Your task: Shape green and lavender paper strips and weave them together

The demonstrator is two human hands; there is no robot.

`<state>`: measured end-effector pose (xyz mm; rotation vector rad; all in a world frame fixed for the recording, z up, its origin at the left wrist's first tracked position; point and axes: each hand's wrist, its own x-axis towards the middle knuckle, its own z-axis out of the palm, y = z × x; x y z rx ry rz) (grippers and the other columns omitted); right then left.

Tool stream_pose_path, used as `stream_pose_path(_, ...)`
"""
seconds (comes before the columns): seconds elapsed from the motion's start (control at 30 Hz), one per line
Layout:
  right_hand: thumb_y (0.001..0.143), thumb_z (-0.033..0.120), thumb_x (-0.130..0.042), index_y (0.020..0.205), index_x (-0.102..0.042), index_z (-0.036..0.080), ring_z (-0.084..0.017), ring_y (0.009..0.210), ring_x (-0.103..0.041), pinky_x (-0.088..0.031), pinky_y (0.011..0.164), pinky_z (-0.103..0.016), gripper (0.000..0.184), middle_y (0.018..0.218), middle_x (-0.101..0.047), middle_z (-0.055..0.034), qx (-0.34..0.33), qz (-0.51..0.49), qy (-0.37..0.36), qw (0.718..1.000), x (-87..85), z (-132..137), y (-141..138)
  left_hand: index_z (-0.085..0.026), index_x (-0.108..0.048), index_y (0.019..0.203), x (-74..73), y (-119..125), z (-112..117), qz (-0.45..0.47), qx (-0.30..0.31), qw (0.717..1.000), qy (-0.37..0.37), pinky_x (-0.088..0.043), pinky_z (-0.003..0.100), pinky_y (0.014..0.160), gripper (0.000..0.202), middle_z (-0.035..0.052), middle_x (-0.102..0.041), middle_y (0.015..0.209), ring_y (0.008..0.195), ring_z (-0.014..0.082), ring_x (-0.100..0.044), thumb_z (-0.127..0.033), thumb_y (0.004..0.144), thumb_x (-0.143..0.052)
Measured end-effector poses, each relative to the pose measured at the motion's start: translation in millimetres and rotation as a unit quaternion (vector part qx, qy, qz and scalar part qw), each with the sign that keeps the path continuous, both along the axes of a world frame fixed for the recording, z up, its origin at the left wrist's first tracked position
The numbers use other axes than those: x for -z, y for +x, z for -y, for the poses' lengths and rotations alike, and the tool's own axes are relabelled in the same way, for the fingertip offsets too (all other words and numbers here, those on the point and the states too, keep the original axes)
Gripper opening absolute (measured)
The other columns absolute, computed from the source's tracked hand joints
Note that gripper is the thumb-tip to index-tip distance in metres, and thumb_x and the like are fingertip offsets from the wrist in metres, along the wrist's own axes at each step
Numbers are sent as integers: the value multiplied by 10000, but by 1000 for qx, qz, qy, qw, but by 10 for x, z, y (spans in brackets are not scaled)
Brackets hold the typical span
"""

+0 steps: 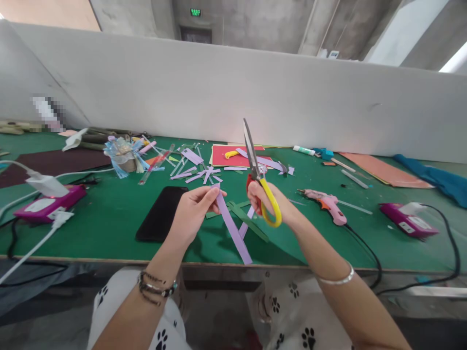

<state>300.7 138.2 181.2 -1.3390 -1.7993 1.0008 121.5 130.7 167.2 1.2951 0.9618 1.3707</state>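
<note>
My left hand [193, 214] pinches the top end of a long lilac paper strip [233, 228] that hangs down to the right over the table's front edge. My right hand [272, 204] grips scissors [255, 170] with a yellow and a red handle; the blades point straight up and are closed. A second lilac strip [247, 222] and dark green strips [248, 221] lie between the two hands on the green table [109, 218].
A black phone [162, 214] lies left of my left hand. A pink glue gun [326, 204] with a black cord lies to the right. Purple power boxes [49, 204] [408, 221] sit at both sides. Lilac scraps [204, 172], red paper [226, 155] and a ribbon bundle [124, 155] lie further back.
</note>
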Motion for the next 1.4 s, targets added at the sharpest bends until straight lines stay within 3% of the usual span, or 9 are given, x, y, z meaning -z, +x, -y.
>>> stream_pose_path(0.17, 798, 527, -367, 634, -320, 204, -87, 496, -389, -329, 484, -223, 365, 570, -399, 39, -49, 89, 55, 993, 120, 217, -106, -149, -650, 583, -11, -9, 12, 17, -30, 999, 31, -421, 149, 404, 223, -20, -543, 481, 419, 61, -487, -362, 652, -646)
stream_pose_path(0.33, 765, 532, -399, 628, -289, 208, -95, 501, -332, -271, 496, -225, 368, 569, -388, 34, -27, 186, 92, 978, 179, 329, -186, -149, -632, 580, -29, -14, 39, -1, -73, 995, 61, -434, 147, 423, 219, -26, -538, 484, 431, 65, -493, -344, 681, -627)
stream_pose_path(0.63, 741, 559, -415, 602, -291, 209, -107, 483, -350, -236, 484, -216, 396, 539, -408, 24, -6, 230, 89, 969, 214, 364, -195, -162, -564, 545, -67, -27, 85, -88, -125, 983, 99, -478, 165, 488, 262, -28, -545, 501, 482, 91, -525, -338, 739, -559)
stream_pose_path(0.77, 729, 560, -436, 592, -289, 211, -106, 478, -349, -246, 482, -216, 403, 532, -413, 25, 13, 227, 85, 970, 226, 361, -208, -159, -602, 588, -46, -51, 69, -124, -132, 977, 110, -493, 186, 528, 279, -7, -597, 543, 529, 115, -567, -356, 769, -523)
stream_pose_path(0.93, 776, 532, -342, 605, -316, 211, -106, 474, -358, -275, 492, -224, 365, 535, -414, 22, 14, 180, 75, 981, 278, 327, -175, -151, -662, 731, -30, -75, 36, -86, -118, 984, 99, -516, 196, 559, 261, 15, -661, 708, 549, 103, -581, -370, 766, -525)
stream_pose_path(1.17, 770, 529, -364, 580, -291, 212, -105, 459, -357, -246, 484, -220, 377, 507, -389, 28, 11, 195, 71, 978, 283, 328, -172, -154, -627, 721, -29, -70, 29, -33, -114, 988, 96, -452, 145, 434, 151, -45, -556, 500, 427, 62, -512, -302, 696, -619)
stream_pose_path(1.4, 762, 520, -405, 613, -327, 211, -118, 481, -418, -292, 492, -224, 352, 546, -446, 18, -6, 182, 58, 982, 326, 375, -171, -155, -606, 687, -56, -48, 24, 16, -97, 994, 42, -510, 172, 489, 208, -39, -583, 553, 478, 71, -558, -354, 635, -642)
